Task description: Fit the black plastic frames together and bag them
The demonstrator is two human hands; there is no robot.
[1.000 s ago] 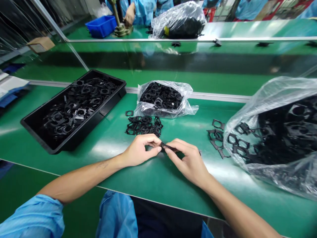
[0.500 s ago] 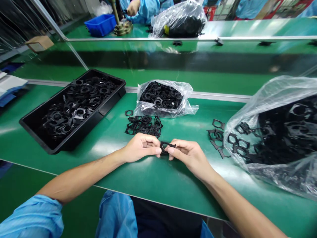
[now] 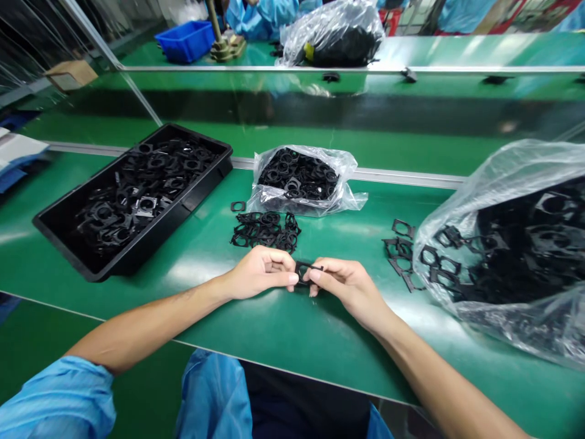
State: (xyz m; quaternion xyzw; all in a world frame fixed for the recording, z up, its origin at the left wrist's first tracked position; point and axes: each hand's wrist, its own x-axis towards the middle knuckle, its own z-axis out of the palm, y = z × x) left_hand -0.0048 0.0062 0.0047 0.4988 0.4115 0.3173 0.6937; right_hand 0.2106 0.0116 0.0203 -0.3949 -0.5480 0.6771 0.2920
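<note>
My left hand (image 3: 260, 274) and my right hand (image 3: 350, 286) meet over the green table (image 3: 283, 329), both pinching one small black plastic frame part (image 3: 304, 271) between thumbs and fingertips. Just beyond my hands lies a loose pile of black rings (image 3: 265, 230). Behind that pile a small clear bag of black rings (image 3: 299, 181) lies open. Several square black frames (image 3: 402, 250) are scattered to the right of my right hand.
A black tray (image 3: 59, 235) holding several black parts stands at the left. A large clear bag of black frames (image 3: 516, 244) fills the right side. Across a green conveyor are a blue bin (image 3: 185, 39), another plastic bag (image 3: 333, 36) and people in blue coats.
My hands lifted the black part from lying flat against the table to standing up between my fingertips. The people across the conveyor shifted slightly.
</note>
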